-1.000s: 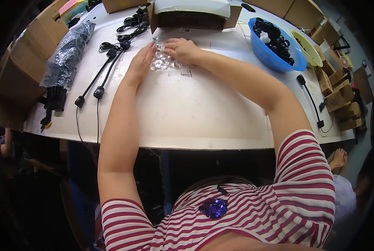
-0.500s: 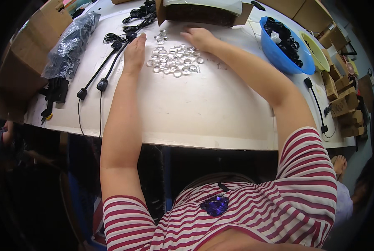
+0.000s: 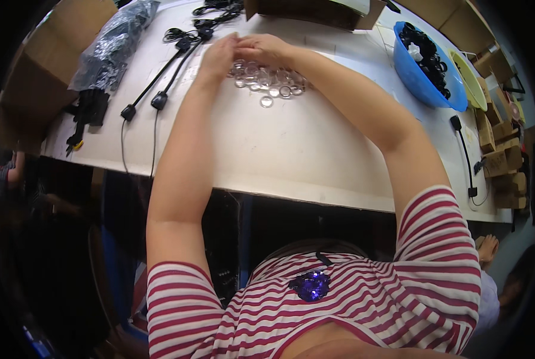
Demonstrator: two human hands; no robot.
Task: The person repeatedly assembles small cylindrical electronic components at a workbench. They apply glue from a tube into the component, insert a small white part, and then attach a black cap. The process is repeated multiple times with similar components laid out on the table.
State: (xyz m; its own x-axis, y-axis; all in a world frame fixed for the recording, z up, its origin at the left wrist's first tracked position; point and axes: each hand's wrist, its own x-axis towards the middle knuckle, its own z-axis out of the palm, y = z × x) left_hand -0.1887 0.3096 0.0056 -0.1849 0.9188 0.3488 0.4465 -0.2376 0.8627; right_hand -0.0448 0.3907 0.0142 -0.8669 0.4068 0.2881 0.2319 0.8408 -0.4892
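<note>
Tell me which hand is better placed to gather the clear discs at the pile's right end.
Probably the right hand: it sits at the far side of the clear discs, its forearm passing by their right end. The left hand is at their left end, farther away.

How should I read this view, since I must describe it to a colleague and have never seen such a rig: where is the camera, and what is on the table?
There is no robot, only a person's bare left hand and right hand. The wide fisheye camera is worn on the head, looking down, so straight edges bend; picture left is the person's left.

On the white table, clear discs lie in a cluster by the hands, which meet at its far side. Whether they hold anything is hidden. To the left are black cables and a plastic bag; to the right, a blue bowl holds black parts.
</note>
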